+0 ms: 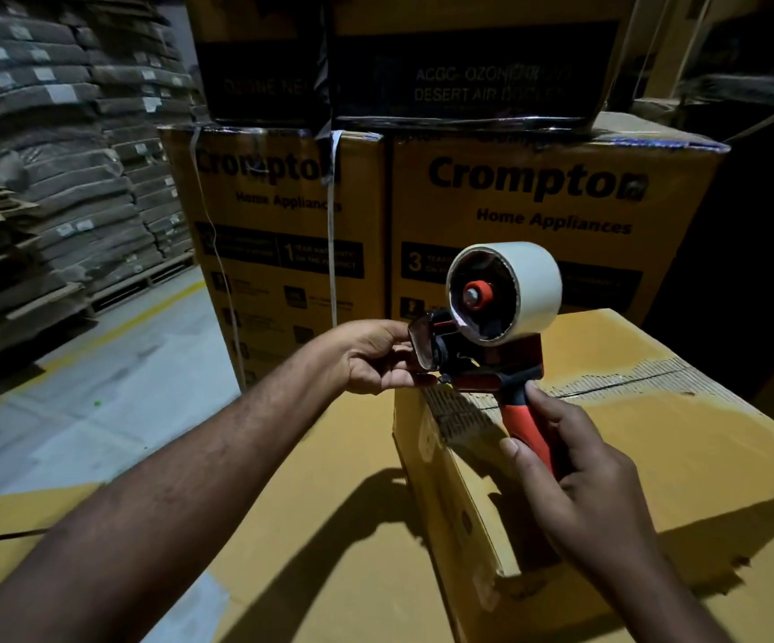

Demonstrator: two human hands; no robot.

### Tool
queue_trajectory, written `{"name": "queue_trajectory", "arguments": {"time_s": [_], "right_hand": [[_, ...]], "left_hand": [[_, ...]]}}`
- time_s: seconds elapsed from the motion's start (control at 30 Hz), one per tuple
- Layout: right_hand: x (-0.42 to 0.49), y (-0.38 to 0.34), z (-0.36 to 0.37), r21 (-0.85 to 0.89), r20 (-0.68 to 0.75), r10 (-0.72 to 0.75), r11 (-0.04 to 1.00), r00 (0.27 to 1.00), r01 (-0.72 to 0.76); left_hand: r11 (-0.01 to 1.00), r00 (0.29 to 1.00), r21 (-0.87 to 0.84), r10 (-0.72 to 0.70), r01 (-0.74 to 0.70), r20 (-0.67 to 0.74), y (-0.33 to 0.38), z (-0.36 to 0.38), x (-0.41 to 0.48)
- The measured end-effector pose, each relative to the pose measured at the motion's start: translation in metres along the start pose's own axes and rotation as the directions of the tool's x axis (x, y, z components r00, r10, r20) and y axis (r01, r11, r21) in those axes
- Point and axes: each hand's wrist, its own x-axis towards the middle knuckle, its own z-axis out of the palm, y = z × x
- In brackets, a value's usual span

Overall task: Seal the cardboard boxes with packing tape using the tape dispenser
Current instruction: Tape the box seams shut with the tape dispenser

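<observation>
Red-and-black plastic tape dispenser (482, 364), upright just above the left end of a yellow-brown cardboard box (654, 457). Red handle pointing down, gripped in the right hand (575, 484); front end held by the fingers of the left hand (376, 359). Wide roll of pale packing tape (533, 285) mounted on top, on a red hub. Box flaps closed, outer paper torn away along the centre seam, corrugation showing.

Open run along the top of the box (654, 438), right of the tape dispenser (482, 345), flat cardboard all the way to the far corner. Near-left corner was crowded: left hand (376, 359) at the dispenser's nose, right hand (575, 480) round its handle. Straight behind, the wall of printed cartons (552, 201) stood close to the back edge. Down left, the lower carton top (329, 503) lay open, and a floor aisle (97, 387) ran free beside the pallet stacks (51, 155)
</observation>
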Motion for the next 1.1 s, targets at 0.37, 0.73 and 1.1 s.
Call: {"name": "queue_trajectory", "arguments": {"time_s": [0.37,0.73,1.1], "right_hand": [[0.001,0.003,0.007,-0.005,-0.014,-0.07,0.998,0.997,0.07],[0.007,-0.007,0.003,0.11,-0.066,0.017,0.994,0.998,-0.01],[0.007,-0.001,-0.005,0.273,-0.123,0.07,0.961,0.99,-0.034]], "left_hand": [[0.976,0.989,-0.216,0.055,-0.024,0.141,-0.003,-0.003,0.004],[0.94,0.966,-0.31,0.201,-0.144,0.162,-0.012,-0.003,0.015],[0.981,0.953,-0.121,0.179,-0.153,0.244,-0.013,-0.012,0.011]]}}
